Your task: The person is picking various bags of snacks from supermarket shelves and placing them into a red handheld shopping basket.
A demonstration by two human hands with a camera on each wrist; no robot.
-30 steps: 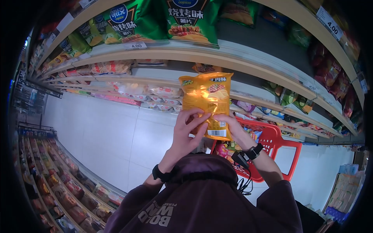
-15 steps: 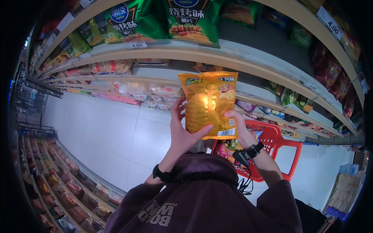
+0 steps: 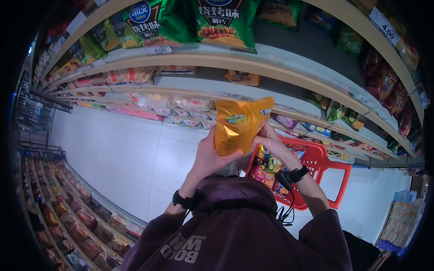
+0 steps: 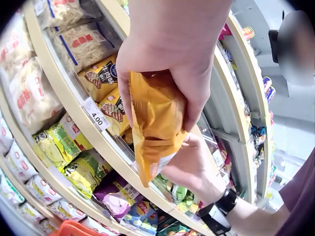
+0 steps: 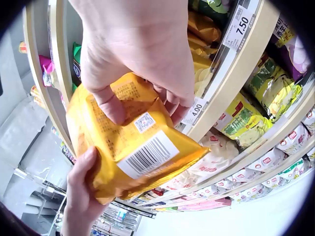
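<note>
Both hands hold a shiny orange-yellow chip bag (image 3: 236,128) in front of the torso, tilted so its side faces the head camera. The left hand (image 3: 209,156) grips its left side, thumb across the lower part. On the other side the right hand (image 3: 270,139) grips the bag, its fingers partly hidden behind it. In the right wrist view, the right thumb presses into the printed back of the bag (image 5: 125,132) above a barcode, while the left hand (image 5: 81,184) holds the opposite edge. The left wrist view shows the bag's narrow side and end seam.
A red shopping basket (image 3: 322,158) holding several snack packs stands below the right forearm. Ahead run curved shelves with green chip bags (image 3: 226,27) and price tags (image 3: 159,49). Similar yellow bags (image 4: 101,78) lie on a shelf. Another snack rack (image 3: 68,212) is at left.
The bag's printed back faced the head camera earlier; now the bag is tilted and turned, its top leaning right. Both hands shifted their hold, the left thumb moving along the lower edge.
</note>
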